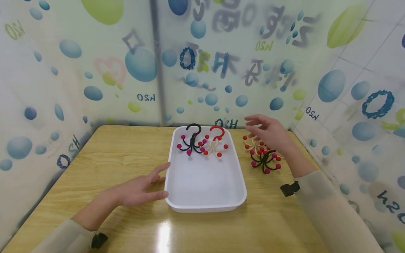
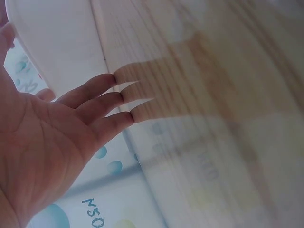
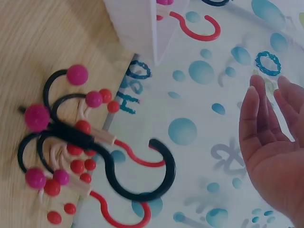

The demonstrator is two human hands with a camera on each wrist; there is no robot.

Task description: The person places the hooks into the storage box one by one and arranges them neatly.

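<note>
A white tray point(image 1: 205, 182) stands on the table, and my left hand point(image 1: 136, 189) touches its left rim with thumb and fingertip, the fingers fairly straight. Inside its far end lie a black multi-arm hanger hook point(image 1: 192, 142) with magenta ball tips and a beige one point(image 1: 214, 147) with a red hook and red balls. My right hand point(image 1: 269, 131) is raised over a group to the right of the tray, its fingers loosely bent and holding nothing. That group has a black hanger hook point(image 3: 71, 135) in front and two beige ones with red hooks point(image 3: 118, 218) behind, partly hidden.
The wooden table point(image 1: 126, 147) meets a patterned curtain point(image 1: 202, 80) at its far edge. Another patterned wall point(image 1: 357, 123) runs close along the right side. Dark clasps point(image 1: 289, 189) are strapped at both wrists.
</note>
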